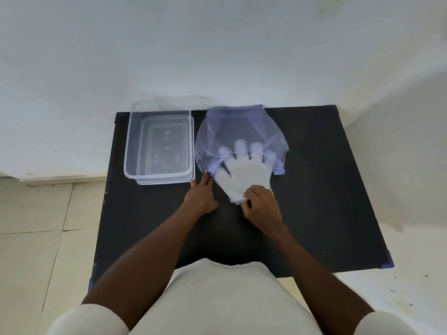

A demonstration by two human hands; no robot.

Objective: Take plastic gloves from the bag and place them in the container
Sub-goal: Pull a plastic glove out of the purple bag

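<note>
A thin purple see-through bag (pixel 232 124) lies on the black table (pixel 326 189), its mouth toward me. A stack of clear plastic gloves (pixel 244 172) sticks halfway out of it, fingertips still inside the bag. My right hand (pixel 262 205) pinches the cuff end of the gloves. My left hand (pixel 202 193) holds the bag's near-left edge with its fingertips. The clear rectangular container (pixel 130 141) stands empty to the left of the bag, resting on its lid.
The table stands against a white wall (pixel 217 56). Pale floor tiles (pixel 36 238) show to the left and right. My torso in a light garment (pixel 217 298) is at the table's near edge.
</note>
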